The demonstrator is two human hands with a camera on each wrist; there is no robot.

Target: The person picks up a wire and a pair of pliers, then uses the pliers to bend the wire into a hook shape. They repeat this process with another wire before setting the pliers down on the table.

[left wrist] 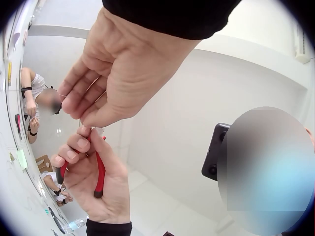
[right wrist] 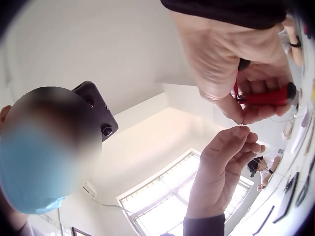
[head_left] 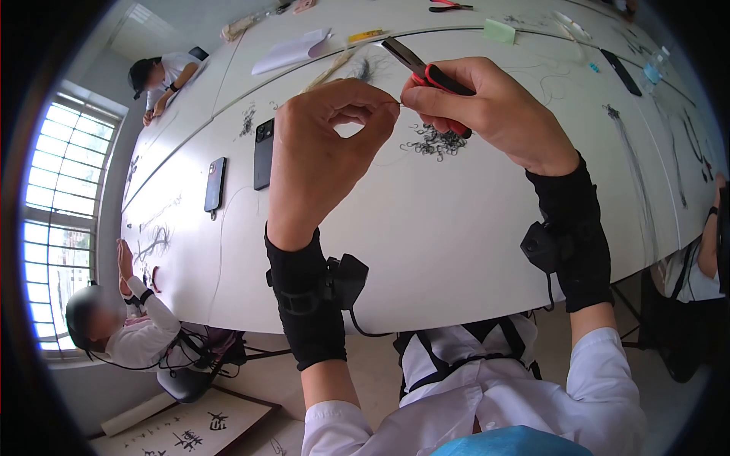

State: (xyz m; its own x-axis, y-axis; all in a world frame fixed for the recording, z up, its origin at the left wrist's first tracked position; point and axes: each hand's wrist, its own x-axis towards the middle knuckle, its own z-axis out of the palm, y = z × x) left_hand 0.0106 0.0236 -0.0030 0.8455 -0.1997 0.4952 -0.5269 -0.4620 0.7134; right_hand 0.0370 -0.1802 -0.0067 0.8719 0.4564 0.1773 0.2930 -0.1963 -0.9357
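daylight glares through the window (head_left: pixel 74 144) while warped edges darken.

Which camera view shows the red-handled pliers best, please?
The head view, because there the pliers show their dark nose uncovered. Both wrist views show mainly the red handles, gripped in the right hand.

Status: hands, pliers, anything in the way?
Left hand pinching thin strand. Right hand gripping red-handled pliers. Dark curled pieces on table; nothing visibly blocking.

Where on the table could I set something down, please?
The table looks bare between the black cuffs, from the curled pieces to the near edge. It is crowded leftward, by the phones, and beyond, by the paper.
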